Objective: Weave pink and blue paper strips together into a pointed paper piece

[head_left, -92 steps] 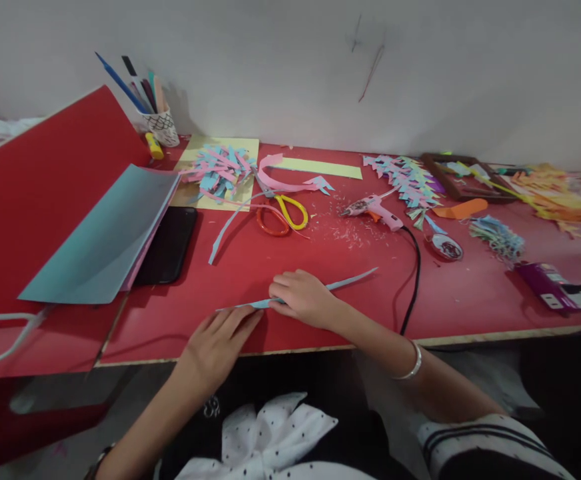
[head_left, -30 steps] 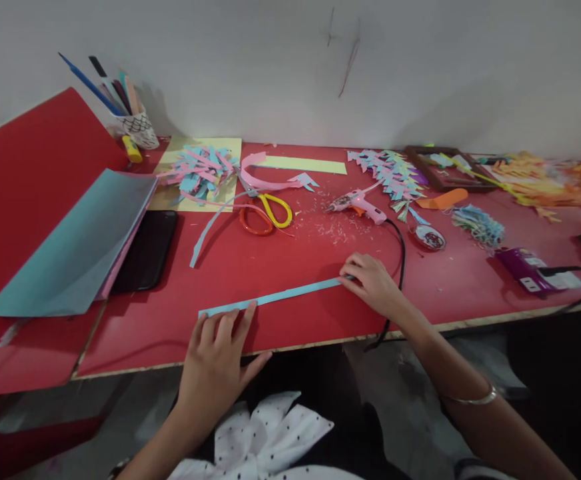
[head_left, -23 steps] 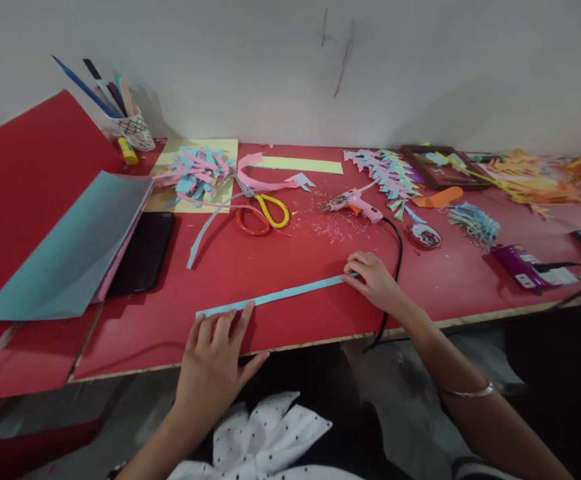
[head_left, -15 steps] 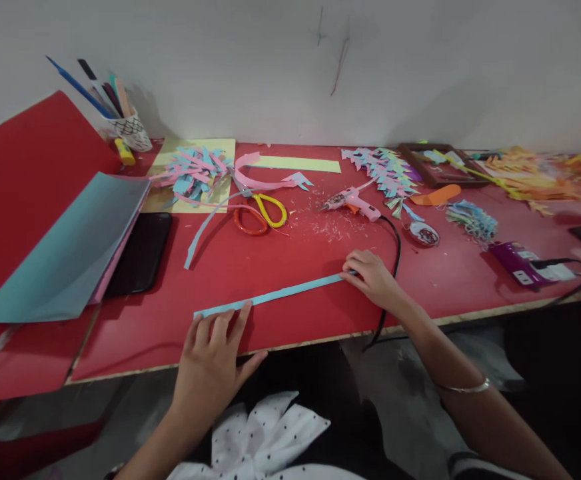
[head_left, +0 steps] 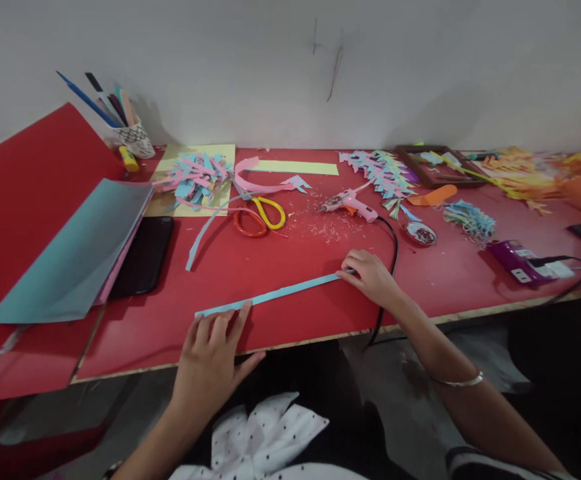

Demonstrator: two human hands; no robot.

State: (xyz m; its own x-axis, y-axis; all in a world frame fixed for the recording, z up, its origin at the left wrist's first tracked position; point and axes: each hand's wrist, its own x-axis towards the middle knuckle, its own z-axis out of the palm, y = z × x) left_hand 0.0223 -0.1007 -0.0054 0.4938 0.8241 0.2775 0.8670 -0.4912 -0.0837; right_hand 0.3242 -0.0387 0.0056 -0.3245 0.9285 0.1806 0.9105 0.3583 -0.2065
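Note:
A narrow light blue paper strip (head_left: 290,291) lies slantwise on the red tabletop (head_left: 290,257), near its front edge. My left hand (head_left: 210,353) rests with spread fingers, their tips on the strip's left part. At the strip's right end, my right hand (head_left: 370,275) has thumb and fingers pinched on the paper. Beyond the strip lie scissors (head_left: 265,217) with one red and one yellow handle, beside a curled pink paper strip (head_left: 260,183). A pink glue gun (head_left: 351,203) rests behind my right hand, its black cord running past my wrist.
At the left are blue paper sheets (head_left: 75,260), a black phone (head_left: 145,257) and a pen cup (head_left: 136,140). Cut paper strips (head_left: 198,175) lie on yellow paper. To the right are a fringed paper piece (head_left: 380,172), a brown frame (head_left: 438,175) and a purple power box (head_left: 518,263).
The view has shifted slightly. Both hands keep their places on the blue strip. At the far right, an orange shape now shows above the dark phone.

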